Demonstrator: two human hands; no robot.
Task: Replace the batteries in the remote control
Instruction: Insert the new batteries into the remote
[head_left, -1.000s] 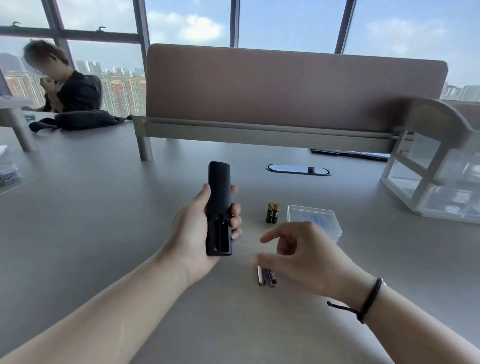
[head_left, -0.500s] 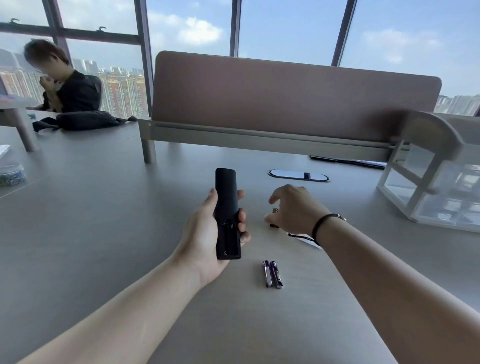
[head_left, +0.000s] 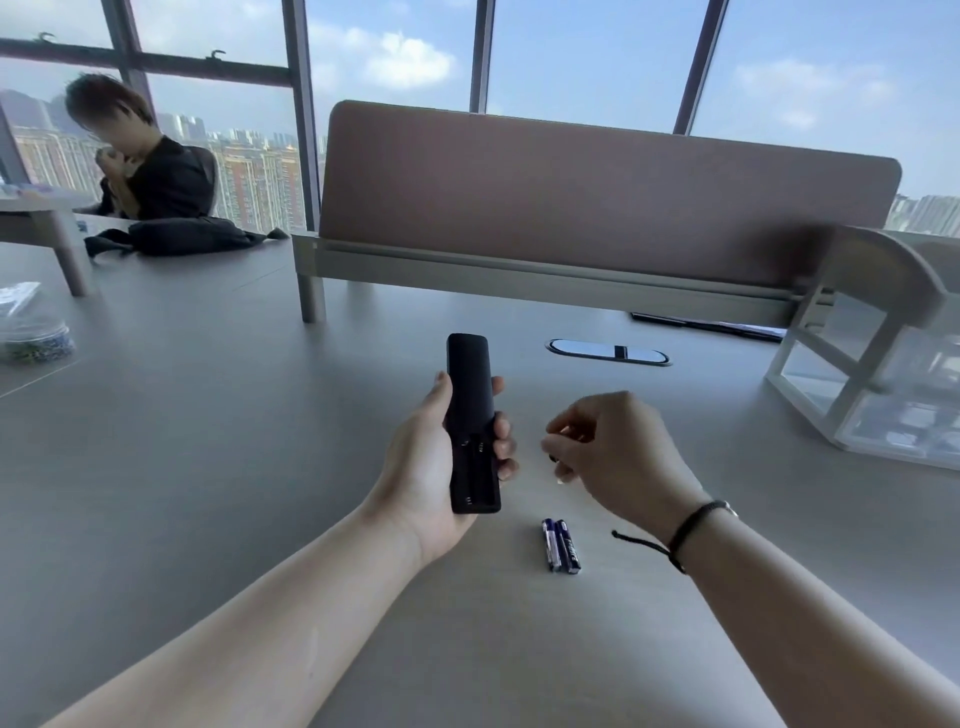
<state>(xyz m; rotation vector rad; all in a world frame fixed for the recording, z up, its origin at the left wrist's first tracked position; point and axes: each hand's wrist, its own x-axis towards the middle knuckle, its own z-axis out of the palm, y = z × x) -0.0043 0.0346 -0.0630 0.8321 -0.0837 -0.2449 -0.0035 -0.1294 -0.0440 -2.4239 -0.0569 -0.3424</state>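
My left hand (head_left: 431, 467) holds a black remote control (head_left: 471, 421) back side up above the grey table. Its battery compartment (head_left: 475, 475) at the near end is uncovered and looks empty. My right hand (head_left: 618, 457) hovers just right of the remote with its fingers pinched together. A small dark tip and a glint of gold show between them, which looks like a black-and-gold battery (head_left: 554, 458), mostly hidden by the fingers. Two blue batteries (head_left: 561, 545) lie side by side on the table, below and between my hands.
A white frame organizer with clear drawers (head_left: 872, 384) stands at the right. A padded divider panel (head_left: 597, 202) runs across the back, with an oval cable port (head_left: 608, 353) before it. At the far left sits a person (head_left: 145, 171), with a black bag (head_left: 182, 236) and a clear tub (head_left: 34, 340).
My right hand moved from above the blue batteries out to the black-and-gold batteries by the clear box, then drew back toward the remote with its fingers pinched. The left hand stayed holding the remote.
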